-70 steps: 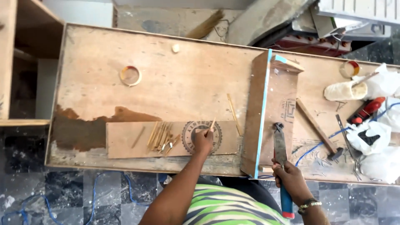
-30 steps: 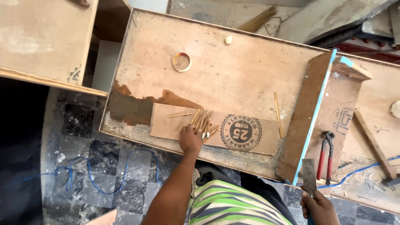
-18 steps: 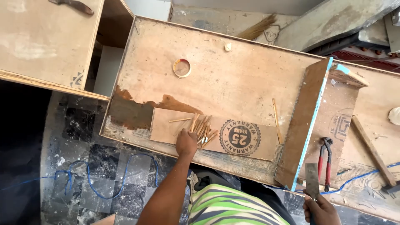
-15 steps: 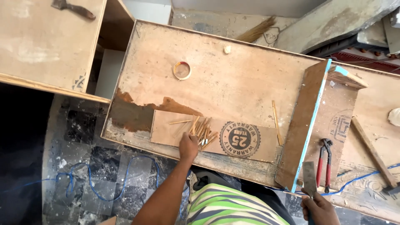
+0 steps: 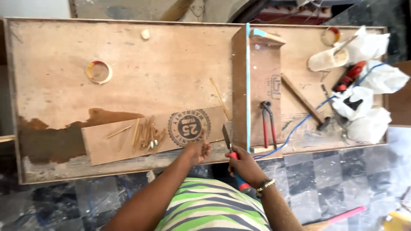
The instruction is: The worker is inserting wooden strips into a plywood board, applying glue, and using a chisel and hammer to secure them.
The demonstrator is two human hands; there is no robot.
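Hands: the left hand (image 5: 198, 149) pinches a thin wooden stick (image 5: 203, 135), while the right hand (image 5: 244, 164) grips a chisel (image 5: 231, 149).

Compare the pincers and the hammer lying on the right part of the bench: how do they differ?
The pincers have red-coated handles and lie nearly straight up and down in view; the hammer has a bare wooden handle and lies diagonally. The pincers rest on the upright-edged board, the hammer beside it on the benchtop. Neither hand touches either tool.
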